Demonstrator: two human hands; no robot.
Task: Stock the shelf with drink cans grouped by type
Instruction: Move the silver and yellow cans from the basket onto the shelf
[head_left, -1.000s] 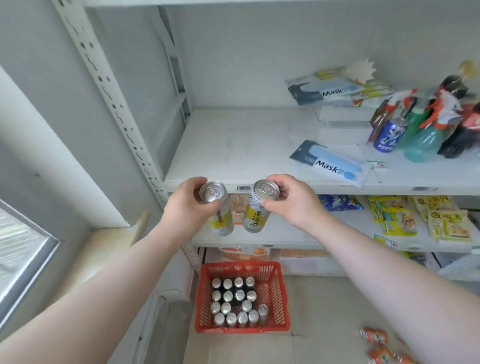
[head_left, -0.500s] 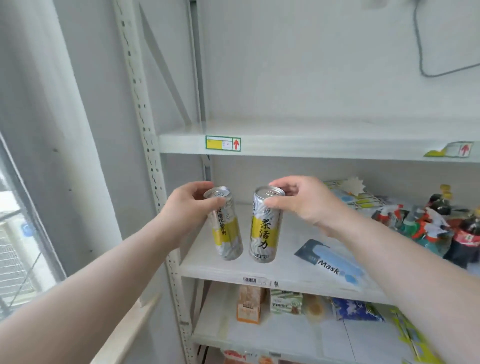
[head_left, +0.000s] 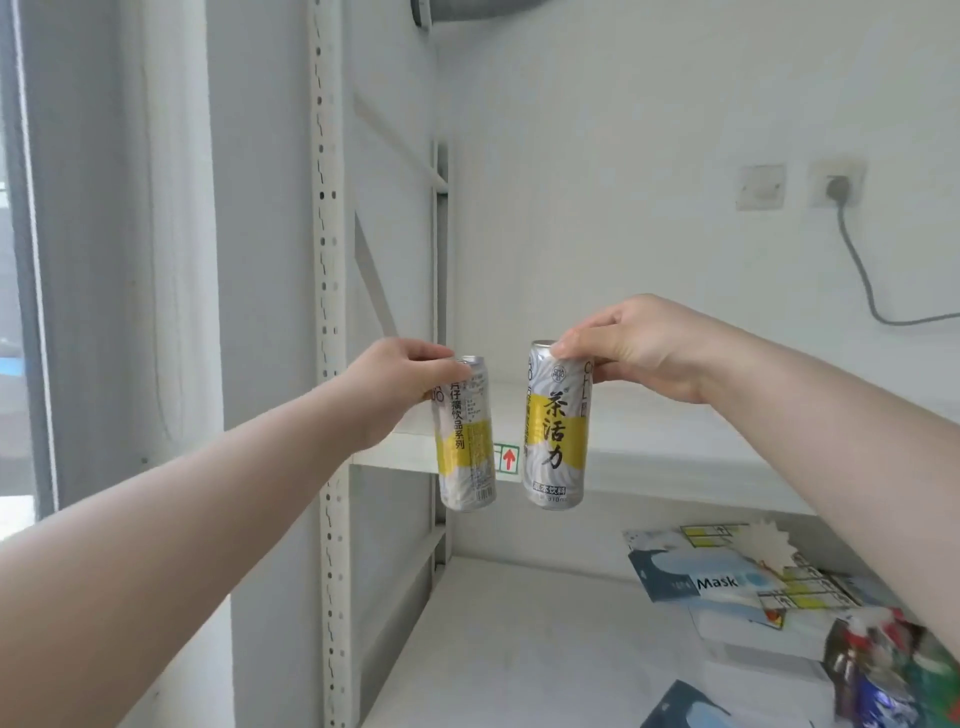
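The drink cans are two slim silver aluminium cylinders with yellow bands, one in each hand, both held in the air in front of the lip of the upper white metal shelf (head_left: 675, 431). Neither is set down. The left can (head_left: 466, 436) tilts slightly and shows its small-print side. The right can (head_left: 557, 431) hangs upright with its large black characters facing the camera. They appear to be the same type, so they belong side by side.

The step in hand looks like the carry up to the shelf. The can bases hang below the board's front edge, so the next move calls for raising both above the lip. They then go forward and down, upright and close together.

The left hand (head_left: 395, 384) grips its can near the top, its fingers (head_left: 447, 369) curled round the upper body. The right hand (head_left: 634, 348) pinches its can at the rim, fingertips (head_left: 566, 345) on the top edge. Both hands are grasping.
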